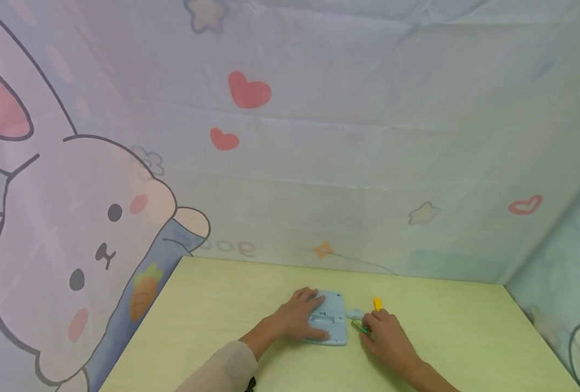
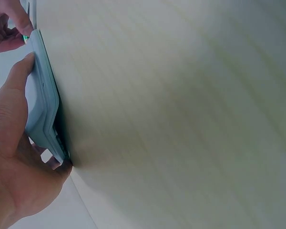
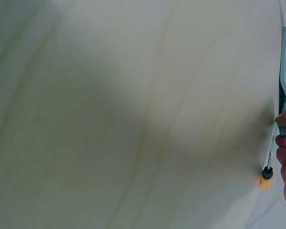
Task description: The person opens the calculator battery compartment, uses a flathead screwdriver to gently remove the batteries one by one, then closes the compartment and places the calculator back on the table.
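A light blue calculator [image 1: 337, 321] lies on the table with its back upward and an oblong battery recess uncovered. My left hand [image 1: 300, 316] holds it by the left part, thumb along the near side and fingers spread toward the far side; the left wrist view shows the hand [image 2: 14, 138] at the edge of its casing [image 2: 44, 95]. Just right of it, my right hand [image 1: 386, 335] pinches a small green battery [image 1: 360, 327], whose round end [image 3: 284, 131] shows in the right wrist view. Close by the right fingers is a small light blue cover [image 1: 354, 314].
Beyond the right hand lies a screwdriver [image 1: 377, 303] with a yellow handle; its metal shaft [image 3: 270, 160] shows in the right wrist view. The pale wooden table [image 1: 466, 326] meets a printed cloth backdrop [image 1: 368, 163] at its far edge.
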Demonstrator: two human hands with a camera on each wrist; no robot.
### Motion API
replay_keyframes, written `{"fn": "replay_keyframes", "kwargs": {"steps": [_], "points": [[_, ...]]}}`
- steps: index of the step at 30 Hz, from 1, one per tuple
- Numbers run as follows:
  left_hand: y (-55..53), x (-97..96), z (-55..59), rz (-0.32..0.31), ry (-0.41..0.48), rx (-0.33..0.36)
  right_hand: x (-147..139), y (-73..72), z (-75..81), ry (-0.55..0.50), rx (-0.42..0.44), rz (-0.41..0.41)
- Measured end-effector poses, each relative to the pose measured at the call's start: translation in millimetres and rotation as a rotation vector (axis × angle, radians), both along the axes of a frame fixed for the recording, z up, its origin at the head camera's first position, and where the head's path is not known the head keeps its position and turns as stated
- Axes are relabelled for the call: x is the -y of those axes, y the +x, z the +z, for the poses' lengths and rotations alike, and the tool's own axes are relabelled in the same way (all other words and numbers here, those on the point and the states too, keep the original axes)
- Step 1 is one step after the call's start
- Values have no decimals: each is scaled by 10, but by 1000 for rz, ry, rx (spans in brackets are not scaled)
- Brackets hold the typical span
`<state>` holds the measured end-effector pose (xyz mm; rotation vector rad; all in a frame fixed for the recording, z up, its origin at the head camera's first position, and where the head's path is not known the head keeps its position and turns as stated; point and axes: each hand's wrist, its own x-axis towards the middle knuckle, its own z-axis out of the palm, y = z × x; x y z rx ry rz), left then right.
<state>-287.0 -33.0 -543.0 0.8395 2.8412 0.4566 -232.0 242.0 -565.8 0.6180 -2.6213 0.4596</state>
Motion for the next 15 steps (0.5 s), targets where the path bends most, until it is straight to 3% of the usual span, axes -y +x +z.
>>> {"fn": "replay_keyframes", "kwargs": {"steps": [15], "points": [[11, 5, 12, 2, 2, 7, 53, 54, -26, 5, -43, 8]]}}
